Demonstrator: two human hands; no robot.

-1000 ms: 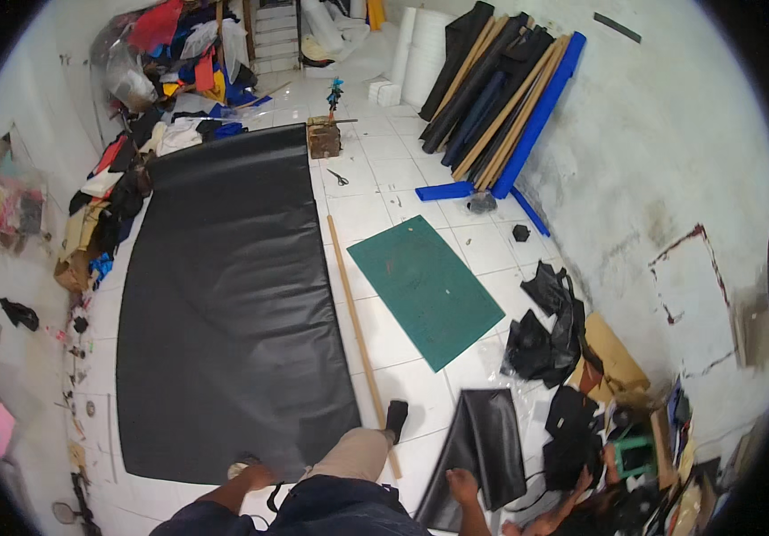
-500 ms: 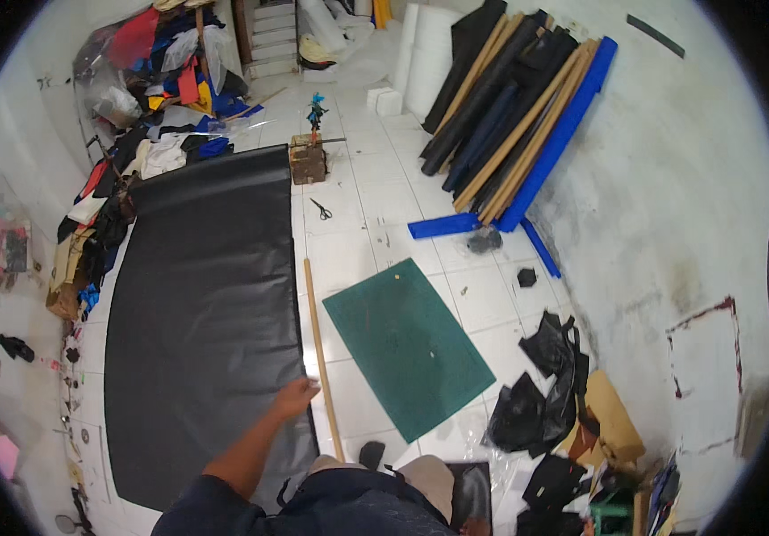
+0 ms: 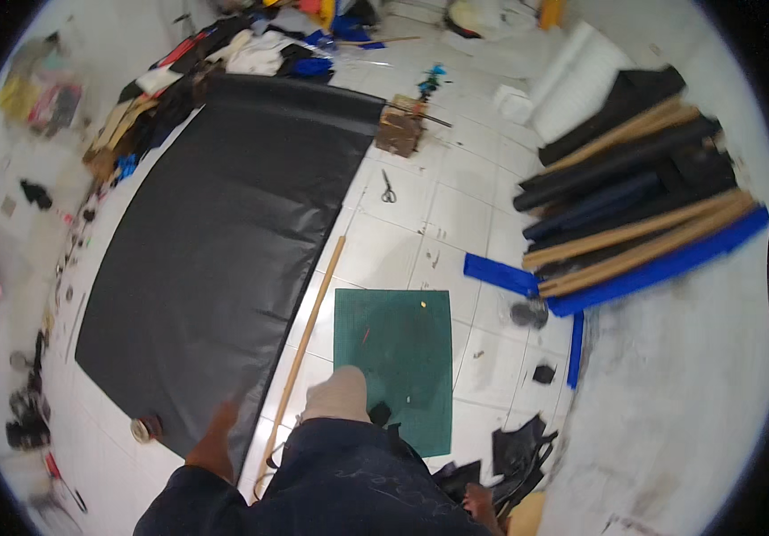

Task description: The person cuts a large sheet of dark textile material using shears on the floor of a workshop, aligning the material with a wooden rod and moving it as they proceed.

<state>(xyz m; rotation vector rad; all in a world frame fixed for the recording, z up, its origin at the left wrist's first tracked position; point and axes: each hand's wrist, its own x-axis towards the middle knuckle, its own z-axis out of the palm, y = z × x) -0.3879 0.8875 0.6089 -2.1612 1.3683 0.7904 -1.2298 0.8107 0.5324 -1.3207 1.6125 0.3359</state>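
Observation:
A large sheet of black material (image 3: pixel 215 232), slightly wrinkled, lies spread on the floor at the left, its far end rolled up. Over the sheet's near right part is my left hand (image 3: pixel 220 424), its fingers smeared by motion. My right hand (image 3: pixel 478 502) shows only partly at the lower edge, beside dark material; its fingers cannot be made out. A long wooden stick (image 3: pixel 313 313) runs along the sheet's right edge. To the right of the stick lies a green cutting mat (image 3: pixel 420 357), partly covered by my knee.
Black scissors (image 3: pixel 388 189) and a brown block (image 3: pixel 400 128) lie beyond the mat. Rolls of material (image 3: pixel 626 196) lean at the right wall. Black scraps (image 3: pixel 520 451) lie near right. A round brown object (image 3: pixel 145 429) stands at the sheet's near left corner. Piled cloth (image 3: pixel 264 54) lies far left.
My view has turned and shifted, so the sheet, stick and mat appear rotated. My left hand has moved nearer my body, away from the stick. My knee now covers part of the mat.

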